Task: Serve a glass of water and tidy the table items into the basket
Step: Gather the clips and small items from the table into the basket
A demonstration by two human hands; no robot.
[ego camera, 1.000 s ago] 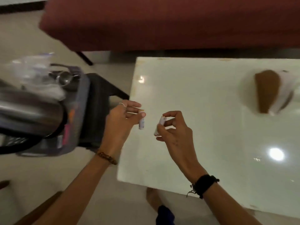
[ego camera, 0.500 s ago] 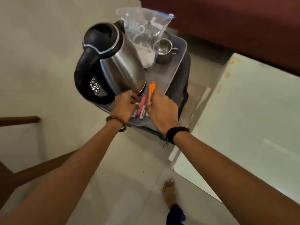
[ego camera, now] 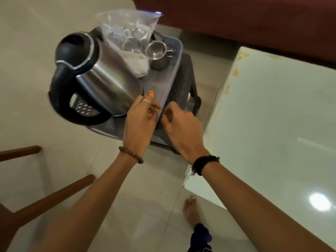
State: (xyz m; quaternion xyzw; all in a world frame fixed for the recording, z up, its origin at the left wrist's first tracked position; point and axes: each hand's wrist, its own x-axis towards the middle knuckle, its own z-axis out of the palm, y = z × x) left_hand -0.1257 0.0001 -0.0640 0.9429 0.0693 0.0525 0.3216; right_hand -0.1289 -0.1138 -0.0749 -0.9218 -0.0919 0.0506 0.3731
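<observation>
A home living room: a dark red sofa [ego camera: 254,20] behind a glossy white low worktop [ego camera: 272,124], pale tiled floor [ego camera: 27,51], wooden chair legs [ego camera: 45,199], a bare foot [ego camera: 190,210].

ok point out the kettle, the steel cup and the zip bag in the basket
kettle [ego camera: 101,84]: head view, on its shiny steel body
steel cup [ego camera: 157,52]: head view, on the inside of its bowl
zip bag [ego camera: 127,28]: head view, on its clear upper part

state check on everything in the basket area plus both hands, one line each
kettle: upright in basket, lid shut
plastic bag: standing behind the kettle, small items inside
steel cup: upright, looks empty
orange items: lying in basket, partly hidden by left hand
basket: on a dark stool beside the table
left hand: over the orange items, grip unclear
right hand: fingers curled, nothing visible in them
</observation>
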